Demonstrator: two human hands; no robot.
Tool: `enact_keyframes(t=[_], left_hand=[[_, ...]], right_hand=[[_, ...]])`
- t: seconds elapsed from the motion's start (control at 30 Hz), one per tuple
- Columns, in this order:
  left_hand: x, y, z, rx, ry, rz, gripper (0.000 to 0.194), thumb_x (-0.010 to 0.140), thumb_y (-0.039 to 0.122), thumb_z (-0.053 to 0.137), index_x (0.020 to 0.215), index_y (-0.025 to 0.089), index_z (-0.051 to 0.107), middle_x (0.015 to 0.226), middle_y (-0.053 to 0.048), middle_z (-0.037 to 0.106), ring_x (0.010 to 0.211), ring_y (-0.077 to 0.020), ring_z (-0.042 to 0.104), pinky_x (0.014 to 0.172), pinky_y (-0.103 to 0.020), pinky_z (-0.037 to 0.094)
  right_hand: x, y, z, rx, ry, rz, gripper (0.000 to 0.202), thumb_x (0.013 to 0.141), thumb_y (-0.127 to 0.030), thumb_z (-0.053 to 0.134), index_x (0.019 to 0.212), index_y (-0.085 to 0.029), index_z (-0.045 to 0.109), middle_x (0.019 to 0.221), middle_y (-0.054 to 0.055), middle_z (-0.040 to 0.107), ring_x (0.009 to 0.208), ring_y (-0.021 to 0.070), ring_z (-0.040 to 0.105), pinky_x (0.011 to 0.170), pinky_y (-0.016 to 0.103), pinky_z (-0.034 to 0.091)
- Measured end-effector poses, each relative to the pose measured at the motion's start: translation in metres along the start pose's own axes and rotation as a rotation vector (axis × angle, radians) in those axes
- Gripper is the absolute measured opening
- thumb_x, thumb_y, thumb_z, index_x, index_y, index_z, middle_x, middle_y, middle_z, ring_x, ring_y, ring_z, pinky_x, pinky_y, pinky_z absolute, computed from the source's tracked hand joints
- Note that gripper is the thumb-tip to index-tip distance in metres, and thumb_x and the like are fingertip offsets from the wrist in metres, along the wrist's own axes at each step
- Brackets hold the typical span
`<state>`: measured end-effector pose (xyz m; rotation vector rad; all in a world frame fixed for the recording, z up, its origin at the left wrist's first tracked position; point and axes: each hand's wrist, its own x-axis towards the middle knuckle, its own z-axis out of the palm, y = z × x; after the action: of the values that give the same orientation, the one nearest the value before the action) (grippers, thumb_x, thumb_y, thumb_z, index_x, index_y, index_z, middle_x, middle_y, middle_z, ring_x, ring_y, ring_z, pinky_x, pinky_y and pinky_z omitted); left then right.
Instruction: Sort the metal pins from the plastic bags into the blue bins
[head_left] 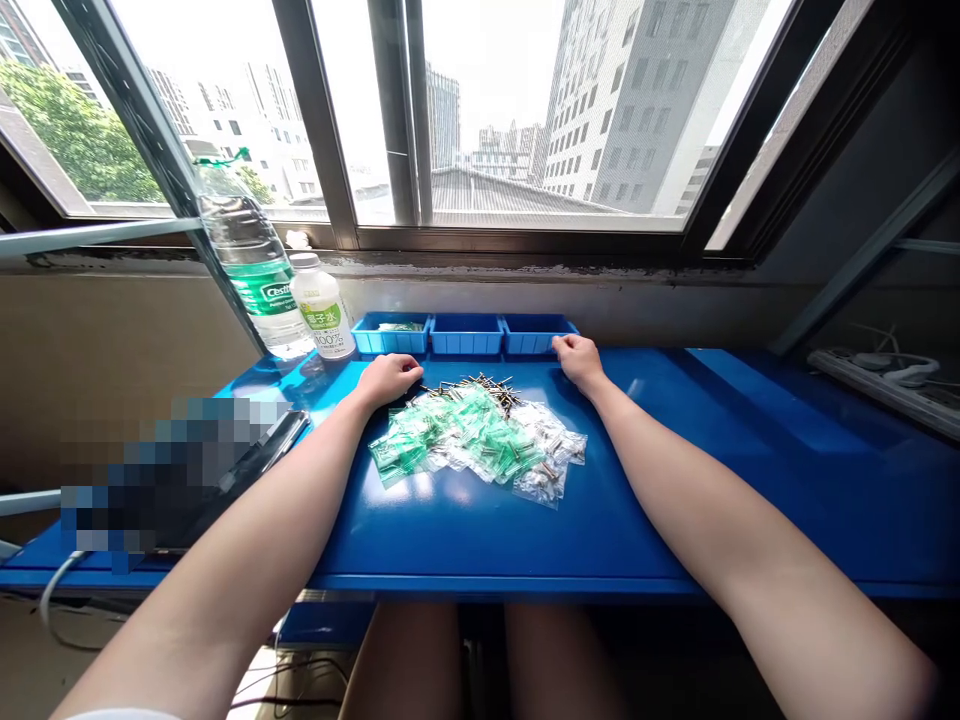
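My left hand (390, 378) rests on the blue table with its fingers curled, at the left back edge of a pile; nothing shows in it. Loosely fisted, my right hand (579, 362) is by the front right corner of the right blue bin (540, 338); whether it touches the bin I cannot tell, and no object shows in its fingers. Between my hands lie small green-tinted plastic bags (472, 430), clear bags with small metal parts (544, 480), and loose dark screw-like pieces (491, 385) behind them.
The left bin (390, 335) contains greenish bags; the middle bin (466, 338) stands beside it. A large water bottle (259, 290) and a white bottle (324, 310) stand at the back left. A dark, partly blurred device (247, 460) lies left. A power strip (885, 385) is far right.
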<state>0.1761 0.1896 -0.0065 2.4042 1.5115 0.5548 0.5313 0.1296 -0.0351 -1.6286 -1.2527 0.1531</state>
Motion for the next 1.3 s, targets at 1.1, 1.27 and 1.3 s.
enact_keyframes(t=[1.1,1.27,1.3], left_hand=[[-0.001,0.001,-0.002,0.011,-0.018,-0.015,0.03,0.077,0.046,0.05,0.084,0.024,0.07,0.084,-0.002,0.072,0.075,-0.0171,0.062,0.063,-0.025,0.041],[-0.001,0.0,-0.001,0.019,-0.023,-0.019,0.03,0.077,0.045,0.05,0.086,0.025,0.071,0.084,-0.002,0.072,0.074,-0.0174,0.063,0.061,-0.025,0.041],[0.0,0.0,-0.001,0.019,-0.021,-0.018,0.03,0.078,0.045,0.05,0.087,0.025,0.071,0.084,-0.002,0.073,0.075,-0.0174,0.063,0.061,-0.025,0.041]], right_hand=[[-0.013,-0.02,0.018,0.263,-0.146,0.056,0.021,0.079,-0.037,0.057,0.076,-0.017,0.059,0.064,0.002,0.061,0.053,0.0124,0.052,0.053,0.025,0.043],[0.004,0.003,0.01,0.238,0.288,0.24,0.029,0.079,-0.045,0.056,0.073,-0.016,0.057,0.062,0.003,0.06,0.054,0.0128,0.052,0.054,0.025,0.045],[0.006,0.007,0.008,0.226,0.324,0.253,0.03,0.079,-0.046,0.056,0.073,-0.016,0.057,0.062,0.003,0.06,0.055,0.0129,0.052,0.054,0.025,0.045]])
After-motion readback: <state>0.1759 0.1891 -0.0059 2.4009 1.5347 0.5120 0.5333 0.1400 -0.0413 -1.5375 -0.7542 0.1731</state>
